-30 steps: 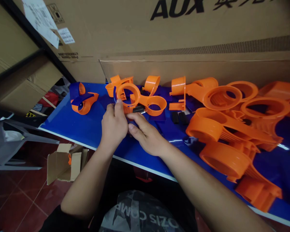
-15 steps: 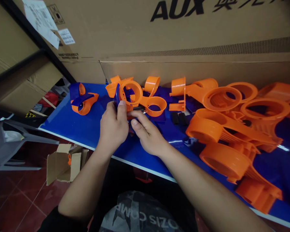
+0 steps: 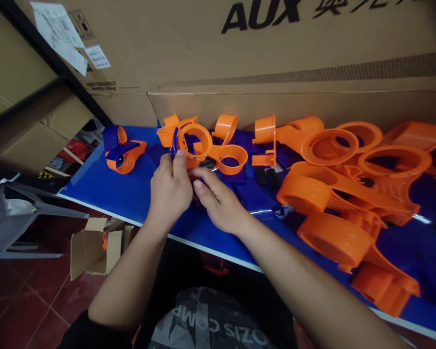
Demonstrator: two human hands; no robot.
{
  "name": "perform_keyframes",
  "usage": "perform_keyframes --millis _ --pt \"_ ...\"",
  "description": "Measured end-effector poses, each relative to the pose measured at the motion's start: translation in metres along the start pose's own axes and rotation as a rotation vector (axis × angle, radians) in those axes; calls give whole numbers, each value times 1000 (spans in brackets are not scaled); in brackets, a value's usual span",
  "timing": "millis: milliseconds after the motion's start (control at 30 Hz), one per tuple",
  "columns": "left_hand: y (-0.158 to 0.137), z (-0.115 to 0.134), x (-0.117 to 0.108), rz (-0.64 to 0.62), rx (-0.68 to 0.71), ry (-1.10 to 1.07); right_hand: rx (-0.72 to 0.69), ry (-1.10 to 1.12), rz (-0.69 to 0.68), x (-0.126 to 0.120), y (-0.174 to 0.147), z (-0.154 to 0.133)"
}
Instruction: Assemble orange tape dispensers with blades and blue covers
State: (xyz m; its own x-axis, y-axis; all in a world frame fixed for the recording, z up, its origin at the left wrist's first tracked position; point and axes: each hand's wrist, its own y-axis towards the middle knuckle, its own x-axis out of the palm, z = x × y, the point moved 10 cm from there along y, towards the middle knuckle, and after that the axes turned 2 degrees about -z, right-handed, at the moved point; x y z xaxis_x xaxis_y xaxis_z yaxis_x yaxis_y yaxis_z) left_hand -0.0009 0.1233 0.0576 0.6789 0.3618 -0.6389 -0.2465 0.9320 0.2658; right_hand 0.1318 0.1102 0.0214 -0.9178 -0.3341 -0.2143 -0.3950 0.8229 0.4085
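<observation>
An orange and blue plastic tape dispenser (image 3: 195, 140) is held over the blue table in front of me. My left hand (image 3: 170, 189) is closed around its lower part, thumb upward, with the orange ring and a curved blue piece showing above the fingers. Close beside it, my right hand (image 3: 218, 198) has its thumb and index finger bent together at the dispenser's lower end. My fingers hide most of that part, so whatever small piece they touch cannot be made out. Behind the held dispenser lie a loose orange ring part (image 3: 232, 159) and another orange part (image 3: 225, 127).
Orange dispenser bodies (image 3: 334, 240) are heaped on the right of the blue table (image 3: 83, 177). An orange and blue dispenser (image 3: 121, 150) rests at the left. Small black pieces (image 3: 267, 178) lie mid-table. A large carton (image 3: 189, 43) stands behind; an open cardboard box (image 3: 90, 247) is on the floor.
The view has shifted slightly, and the things on the table appear a little further left. Both hands stay on the dispenser, which has tilted slightly; the right fingers have moved a little.
</observation>
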Motion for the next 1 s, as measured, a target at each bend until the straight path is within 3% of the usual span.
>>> perform_keyframes --millis 600,1000 --pt "2 6 -4 22 81 -56 -17 54 36 -3 1 -5" --pt "1 3 4 -3 32 20 -5 1 20 -1 0 -2"
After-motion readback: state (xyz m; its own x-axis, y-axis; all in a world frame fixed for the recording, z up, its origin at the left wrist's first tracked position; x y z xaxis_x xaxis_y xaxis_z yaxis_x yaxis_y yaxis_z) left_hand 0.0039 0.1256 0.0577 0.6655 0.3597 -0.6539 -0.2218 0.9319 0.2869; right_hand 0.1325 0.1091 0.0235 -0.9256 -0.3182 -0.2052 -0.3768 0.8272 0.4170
